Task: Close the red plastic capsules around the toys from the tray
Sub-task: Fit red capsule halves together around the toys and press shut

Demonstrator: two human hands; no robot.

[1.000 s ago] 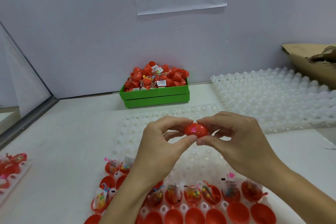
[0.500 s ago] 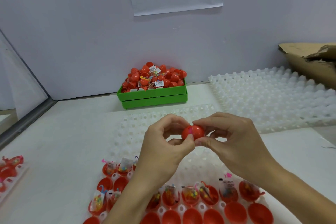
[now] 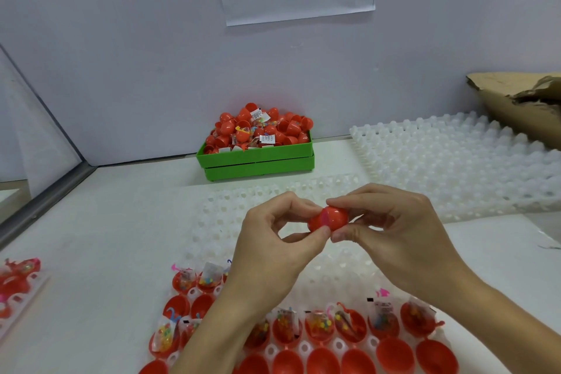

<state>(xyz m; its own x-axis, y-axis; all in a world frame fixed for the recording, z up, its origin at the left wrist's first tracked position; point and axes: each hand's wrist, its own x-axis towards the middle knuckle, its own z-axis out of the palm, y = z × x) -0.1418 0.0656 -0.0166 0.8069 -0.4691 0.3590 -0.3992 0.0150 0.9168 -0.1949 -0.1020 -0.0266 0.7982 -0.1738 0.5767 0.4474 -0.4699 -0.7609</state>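
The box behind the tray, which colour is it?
Green; the box shows clearly in the head view.

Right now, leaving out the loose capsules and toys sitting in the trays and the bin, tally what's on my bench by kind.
Red capsule, pinched between left hand and right hand: 1
White moulded trays: 3
Green bin: 1
Cardboard box: 1
Total: 6
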